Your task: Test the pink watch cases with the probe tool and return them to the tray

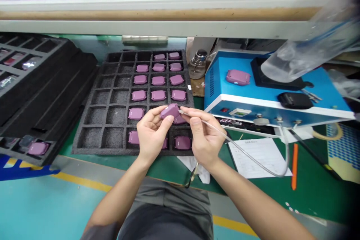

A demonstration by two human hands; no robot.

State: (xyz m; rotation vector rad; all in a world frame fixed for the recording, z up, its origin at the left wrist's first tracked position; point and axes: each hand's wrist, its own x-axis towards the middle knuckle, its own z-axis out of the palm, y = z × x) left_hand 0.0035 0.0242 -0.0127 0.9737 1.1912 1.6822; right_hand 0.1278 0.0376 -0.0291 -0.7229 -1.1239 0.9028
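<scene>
My left hand [153, 131] pinches a purple smartwatch case [170, 111] between thumb and fingers, above the foam tray. Closed on the end of a clear plastic tube [250, 152], my right hand [206, 133] brings its small tip up against the right side of the case. The tube loops back to a fitting on the front of a blue machine [253, 99]. Under both hands lies the black foam tray [95, 122], with purple watch cases in its right-hand columns. My hands partly cover some of the lower cases.
On the blue machine rest another purple case [238, 77] and a black case [295, 100]. A glass bottle [198, 63] stands behind the tray. Stacked foam trays [56, 93] rise at left. Paper [258, 157] and an orange tool [294, 167] lie right. A shelf [168, 11] crosses above.
</scene>
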